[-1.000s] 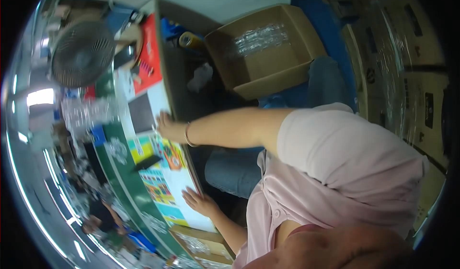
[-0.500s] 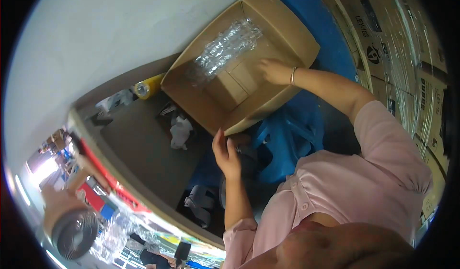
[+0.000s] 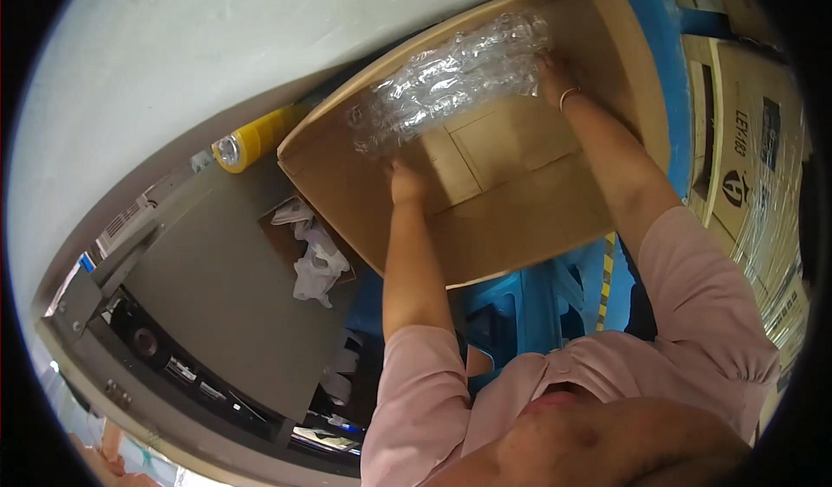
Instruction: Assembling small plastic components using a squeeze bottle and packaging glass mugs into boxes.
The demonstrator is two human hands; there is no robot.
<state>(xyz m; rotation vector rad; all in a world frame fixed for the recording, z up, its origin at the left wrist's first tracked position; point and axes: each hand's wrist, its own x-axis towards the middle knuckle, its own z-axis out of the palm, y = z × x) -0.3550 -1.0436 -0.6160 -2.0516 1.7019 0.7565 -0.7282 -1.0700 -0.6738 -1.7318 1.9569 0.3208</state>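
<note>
A large open cardboard box (image 3: pixel 520 218) is tilted before me, with both my hands inside. A strip of clear air-cushion wrap (image 3: pixel 459 71) lies along its far inner wall. At the strip's right end my right hand (image 3: pixel 556 81) closes on the plastic, its fingertips partly hidden. My left hand (image 3: pixel 405 182) is just below the strip's left end, close to the box's bottom flaps; its fingers are small and blurred, and whether they touch the plastic I cannot tell.
Left of the box, a yellow tape roll (image 3: pixel 256 140) lies by the wall on a grey surface (image 3: pixel 225 253). A small carton with crumpled white plastic (image 3: pixel 321 262) sits nearby. Below stands a blue plastic stool (image 3: pixel 520 309). Film-wrapped cartons (image 3: pixel 745 158) are stacked at right.
My left hand has moved from the box's near edge into it. My right hand has reached the wrap's right end. The view has shifted and the box appears larger.
</note>
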